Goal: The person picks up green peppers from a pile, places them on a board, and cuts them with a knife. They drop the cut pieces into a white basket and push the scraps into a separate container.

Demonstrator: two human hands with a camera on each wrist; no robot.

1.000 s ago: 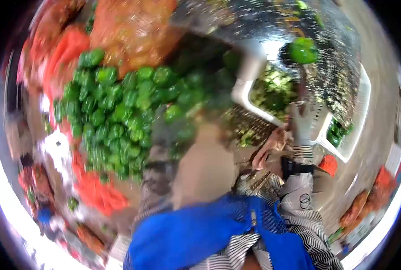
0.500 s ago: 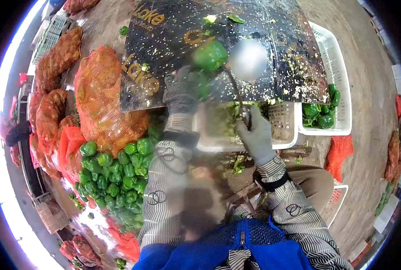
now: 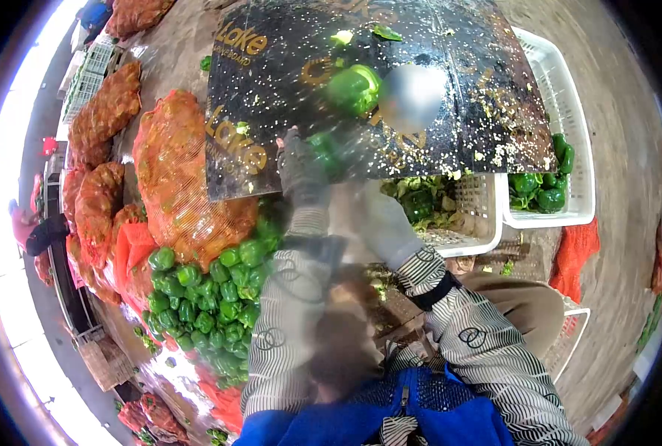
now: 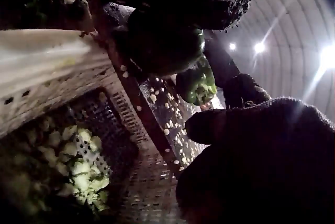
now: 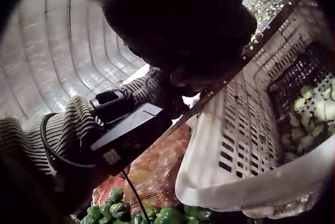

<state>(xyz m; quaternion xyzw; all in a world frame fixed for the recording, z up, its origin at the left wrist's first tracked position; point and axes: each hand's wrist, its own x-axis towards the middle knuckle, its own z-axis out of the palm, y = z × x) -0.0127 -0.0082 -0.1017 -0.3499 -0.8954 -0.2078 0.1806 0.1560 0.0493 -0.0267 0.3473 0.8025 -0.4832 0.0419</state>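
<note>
A black board (image 3: 271,97) strewn with pale seeds spans the front. Nearest, the gloved right hand (image 3: 383,223) is blurred; its finger position and hold cannot be determined. The gloved left hand (image 3: 301,169) is beside a blurred green bell pepper (image 3: 325,154); its grip is likewise undeterminable. Beyond, a second bell pepper (image 3: 354,89) shows against the board.

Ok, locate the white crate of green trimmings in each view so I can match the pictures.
Head: crate just right of centre, under the board's near edge.
Left wrist: crate fills the lower left.
Right wrist: crate at the lower right.
Shared landmark: the seed-strewn dark board, its edge running along the crate in all three.
</note>
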